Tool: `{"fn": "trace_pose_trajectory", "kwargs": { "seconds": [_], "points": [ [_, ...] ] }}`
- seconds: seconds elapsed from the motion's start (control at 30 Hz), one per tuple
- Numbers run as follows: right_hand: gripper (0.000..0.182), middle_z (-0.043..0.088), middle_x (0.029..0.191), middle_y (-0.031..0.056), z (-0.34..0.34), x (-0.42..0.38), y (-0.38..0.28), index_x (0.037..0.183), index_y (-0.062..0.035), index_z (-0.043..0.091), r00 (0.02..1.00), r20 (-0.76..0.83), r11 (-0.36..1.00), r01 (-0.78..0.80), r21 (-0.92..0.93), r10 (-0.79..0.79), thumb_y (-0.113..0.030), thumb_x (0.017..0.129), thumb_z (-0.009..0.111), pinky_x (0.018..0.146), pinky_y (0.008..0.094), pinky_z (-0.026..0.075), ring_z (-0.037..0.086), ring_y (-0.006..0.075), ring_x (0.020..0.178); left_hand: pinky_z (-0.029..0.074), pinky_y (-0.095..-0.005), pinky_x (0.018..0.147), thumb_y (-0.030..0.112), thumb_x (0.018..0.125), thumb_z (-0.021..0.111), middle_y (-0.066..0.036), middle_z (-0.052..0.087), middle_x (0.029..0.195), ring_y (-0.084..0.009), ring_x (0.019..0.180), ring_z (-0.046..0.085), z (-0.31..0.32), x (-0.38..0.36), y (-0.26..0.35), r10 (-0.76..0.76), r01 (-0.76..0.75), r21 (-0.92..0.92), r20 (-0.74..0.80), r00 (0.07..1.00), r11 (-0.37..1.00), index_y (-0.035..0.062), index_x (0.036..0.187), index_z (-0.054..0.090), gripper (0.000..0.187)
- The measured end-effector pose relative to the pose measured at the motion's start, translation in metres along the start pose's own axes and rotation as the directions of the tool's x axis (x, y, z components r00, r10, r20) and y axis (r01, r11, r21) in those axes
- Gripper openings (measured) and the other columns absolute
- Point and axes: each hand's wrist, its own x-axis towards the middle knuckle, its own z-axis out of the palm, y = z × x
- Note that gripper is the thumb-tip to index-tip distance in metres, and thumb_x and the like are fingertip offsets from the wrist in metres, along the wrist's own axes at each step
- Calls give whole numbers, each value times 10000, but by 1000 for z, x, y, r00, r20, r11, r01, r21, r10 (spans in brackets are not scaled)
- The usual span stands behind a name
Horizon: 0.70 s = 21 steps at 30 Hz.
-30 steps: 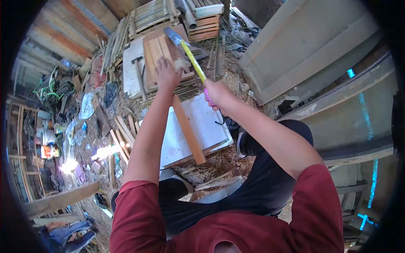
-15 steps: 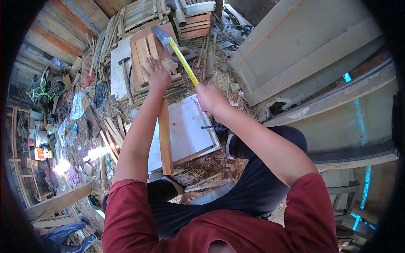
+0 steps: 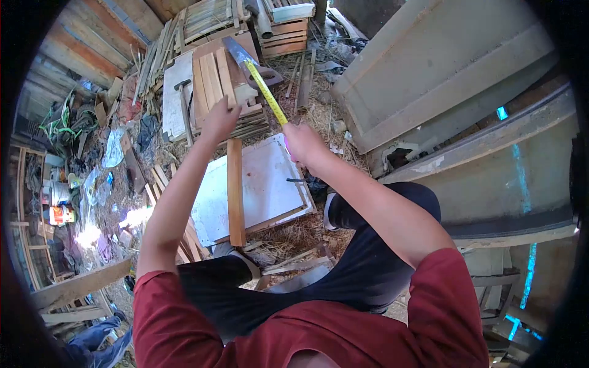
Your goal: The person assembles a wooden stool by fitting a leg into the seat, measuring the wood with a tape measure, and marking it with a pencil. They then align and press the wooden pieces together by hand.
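Note:
My right hand is wrapped round a tape measure, a bit of its pink case showing. Its yellow blade sticks out up and left, the far end lying over the blade of a handsaw. My left hand is at the near edge of the stacked wooden slats; its fingers are partly curled, and I cannot make out anything in them. Below it a single wooden strip lies across the white panel.
A hammer lies left of the slats. Large grey panels lean on the right. Wooden crates stand at the back. Scrap wood and rubbish cover the left side, with a plank at the lower left.
My left hand has drawn back from the slats toward me, its spread fingers now curled. My right hand still holds the extended tape measure. The view has shifted slightly.

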Motion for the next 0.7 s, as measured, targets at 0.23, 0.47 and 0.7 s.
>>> {"fn": "trace_pose_trajectory", "kwargs": {
  "seconds": [0.23, 0.47, 0.7],
  "points": [
    [375, 506, 641, 36, 2, -22, -14, 788, -62, 532, 994, 112, 993, -13, 114, 0, -367, 1002, 486, 431, 336, 346, 474, 155, 502, 127, -579, 1288, 513, 914, 708, -350, 94, 1706, -471, 1609, 67, 57, -181, -48, 115, -100, 224, -55, 992, 970, -106, 1629, 116, 1116],
    [317, 531, 676, 17, 25, -38, -21, 837, -103, 529, 972, 229, 994, -64, 88, 42, -374, 996, 481, 442, 319, 351, 475, 129, 510, 121, -484, 1297, 164, 924, 671, -299, 187, 1710, -440, 1612, 118, 53, -200, -89, 86, -157, -415, -184, 979, 896, 37, 1672, 51, 980],
    [399, 584, 692, 58, 64, -62, -22, 880, -12, 586, 962, 264, 997, -75, 11, 69, -383, 994, 492, 445, 354, 394, 548, 173, 541, 538, -442, 923, 150, 856, 707, -250, 657, 1197, -353, 1054, 684, -32, -217, -185, -382, 34, -521, -579, 721, 853, -34, 1384, 491, 599]
  ]
}}
